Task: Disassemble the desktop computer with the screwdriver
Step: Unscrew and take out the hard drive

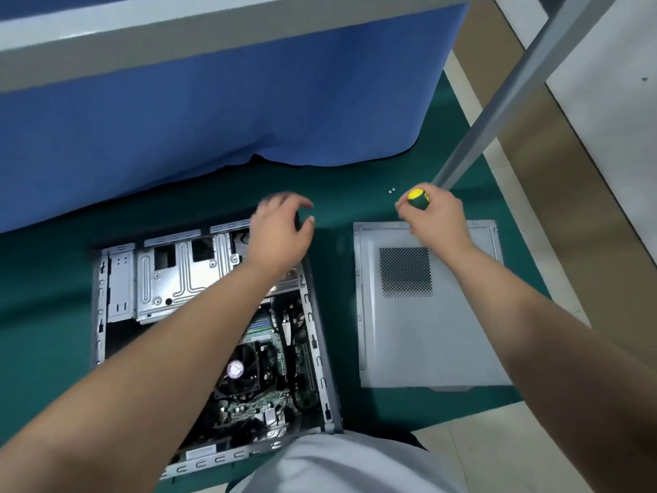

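Desktop computer (213,336) lies open on its side on the green mat (53,307), motherboard, fan (239,371) and silver drive cage (177,275) exposed. Removed side panel (426,314) rests flat just to its right, apart from the case. Left hand (281,233) sits over the case's far right corner, fingers curled round the dark edge there; blurred, so the grip is hard to judge. Right hand (435,217) hovers above the panel's far edge, fingers wrapped tight round the screwdriver (418,199) handle, yellow cap up. Two small screws (391,190) lie on the mat beside it. Blue cloth (227,101) hangs behind.
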`<action>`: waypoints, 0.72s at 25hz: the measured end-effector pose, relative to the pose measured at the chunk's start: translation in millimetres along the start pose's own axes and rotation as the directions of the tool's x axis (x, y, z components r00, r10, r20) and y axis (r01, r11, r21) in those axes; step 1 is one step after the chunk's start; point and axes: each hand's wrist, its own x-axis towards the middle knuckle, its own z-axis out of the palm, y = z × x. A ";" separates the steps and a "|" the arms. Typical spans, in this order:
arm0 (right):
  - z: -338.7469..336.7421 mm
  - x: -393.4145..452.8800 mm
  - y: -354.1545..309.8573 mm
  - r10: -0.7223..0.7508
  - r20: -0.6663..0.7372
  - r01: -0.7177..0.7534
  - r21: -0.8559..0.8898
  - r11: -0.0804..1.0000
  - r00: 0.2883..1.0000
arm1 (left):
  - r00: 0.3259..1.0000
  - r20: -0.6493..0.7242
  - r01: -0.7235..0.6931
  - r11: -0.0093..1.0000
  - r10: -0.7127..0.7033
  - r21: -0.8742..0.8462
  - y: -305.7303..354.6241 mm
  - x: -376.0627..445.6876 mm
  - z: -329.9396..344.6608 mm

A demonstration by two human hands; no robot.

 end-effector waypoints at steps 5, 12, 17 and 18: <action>18.0 65.7 38.6 0.219 0.010 -0.213 -0.195 0.957 0.976 | 0.999 0.001 0.032 0.961 -0.033 0.274 -26.9 13.1 16.7; 63.0 116.9 62.9 0.400 0.035 -0.379 -0.251 0.891 0.916 | 0.969 -0.229 -0.017 0.949 0.093 0.313 -39.1 10.6 32.6; 73.5 135.6 76.7 0.373 -0.045 -0.364 -0.356 0.861 0.927 | 0.963 -0.249 -0.020 0.949 0.103 0.314 -38.8 10.4 35.5; 75.4 137.0 78.7 0.368 -0.046 -0.360 -0.344 0.867 0.929 | 0.963 -0.250 -0.016 0.949 0.099 0.315 -38.6 10.9 35.0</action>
